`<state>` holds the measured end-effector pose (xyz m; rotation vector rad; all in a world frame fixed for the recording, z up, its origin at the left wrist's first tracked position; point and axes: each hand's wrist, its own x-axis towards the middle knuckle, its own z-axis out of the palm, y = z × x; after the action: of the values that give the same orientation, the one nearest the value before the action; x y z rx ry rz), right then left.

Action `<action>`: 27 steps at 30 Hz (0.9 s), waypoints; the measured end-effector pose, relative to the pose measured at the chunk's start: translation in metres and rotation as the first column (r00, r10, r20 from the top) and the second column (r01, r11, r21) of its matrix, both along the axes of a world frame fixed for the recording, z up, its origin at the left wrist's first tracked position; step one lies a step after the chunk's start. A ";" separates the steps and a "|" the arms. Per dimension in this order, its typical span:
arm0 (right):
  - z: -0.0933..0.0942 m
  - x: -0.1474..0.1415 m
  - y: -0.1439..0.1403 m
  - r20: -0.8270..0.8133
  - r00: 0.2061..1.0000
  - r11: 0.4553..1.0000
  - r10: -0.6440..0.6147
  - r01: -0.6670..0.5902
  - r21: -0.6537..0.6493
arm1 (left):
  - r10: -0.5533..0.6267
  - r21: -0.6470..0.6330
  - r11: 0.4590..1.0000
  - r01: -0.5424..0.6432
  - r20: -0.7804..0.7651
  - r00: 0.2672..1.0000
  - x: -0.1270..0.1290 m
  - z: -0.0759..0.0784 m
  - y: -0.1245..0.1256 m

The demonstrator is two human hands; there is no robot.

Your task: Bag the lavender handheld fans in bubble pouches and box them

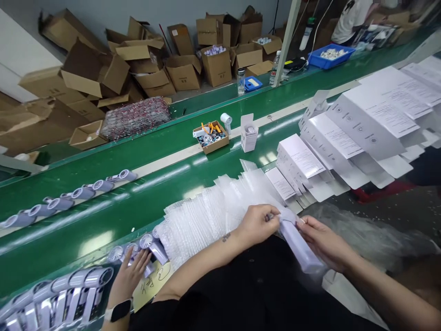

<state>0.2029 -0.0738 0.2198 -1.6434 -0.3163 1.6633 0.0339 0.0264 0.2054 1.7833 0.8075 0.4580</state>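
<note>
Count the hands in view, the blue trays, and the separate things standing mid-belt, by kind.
Hands: 3 (your left hand and right hand, both on the bagged white device; a co-worker's hand)
Blue trays: 2
Small open cardboard box: 1
Upright white carton: 1
Lone white fan: 1
Total: 8

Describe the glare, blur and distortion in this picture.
Head view: overhead light leaves pale streaks of glare on the green belt; the belt's straight edges bow from the wide lens; the left hand and right hand look sharp enough, while the far cardboard boxes look softer.
</note>
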 end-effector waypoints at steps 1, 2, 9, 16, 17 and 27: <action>0.009 0.004 -0.002 0.127 0.989 0.996 0.080 -0.084 0.029 | -0.002 -0.130 0.991 -0.001 -0.016 1.000 -0.002 0.005 0.000; 0.019 0.007 -0.003 0.257 0.953 0.982 0.163 -0.182 0.052 | -0.029 -0.254 0.967 0.021 -0.028 0.999 -0.004 0.010 -0.001; 0.081 0.003 -0.012 0.431 0.770 0.798 0.471 -0.580 0.165 | 0.032 -0.508 0.860 0.056 0.163 0.986 -0.046 0.055 -0.002; 0.087 -0.007 -0.004 0.407 0.826 0.801 0.389 -0.522 0.293 | 0.110 -0.329 0.943 -0.049 0.168 0.980 -0.053 0.082 -0.004; 0.086 -0.005 -0.002 0.363 0.866 0.824 0.345 -0.464 0.325 | 0.115 -0.313 0.948 -0.058 0.168 0.979 -0.054 0.083 -0.001; 0.054 -0.031 0.033 -0.050 0.832 0.622 0.553 -0.372 0.690 | -0.323 0.012 0.943 0.333 0.283 0.903 -0.041 0.040 0.048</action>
<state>0.1719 -0.0403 0.2734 -0.8147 -1.1462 1.8117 -0.0067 0.0742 0.2455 1.7272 0.3043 0.4549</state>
